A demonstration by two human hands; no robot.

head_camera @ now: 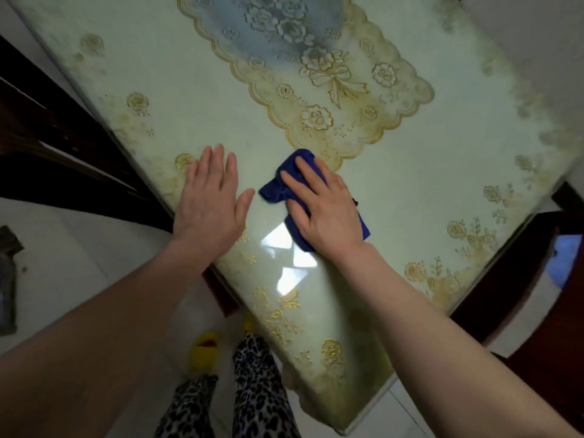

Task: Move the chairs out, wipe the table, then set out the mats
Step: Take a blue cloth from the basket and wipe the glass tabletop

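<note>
While the right hand [328,207] presses the blue cloth [286,184] flat against the table [442,172], the step in hand looks to be the wiping, the middle one of the three. Its fingers lie straight and slightly spread on top of the cloth, pressing down, not curled round it; whether the thumb tucks under a fold I cannot tell. The cloth is bunched beneath the palm, with one crumpled corner sticking out past the index finger toward the other hand, a fold showing beyond the fingertips, and a strip showing on the little-finger side near the wrist. The left hand [210,200] rests flat on the table just beside the cloth, fingers straight and close together, thumb angled out toward the cloth's loose corner but apart from it; it holds nothing and seems to brace the body near the table's edge. A lace-edged mat [316,99] lies just beyond the right fingertips, its scalloped border close to the cloth. In my judgement, the next move calls for steady downward pressure and a sweep across the glossy surface, taking care not to drag the mat's edge along.
</note>
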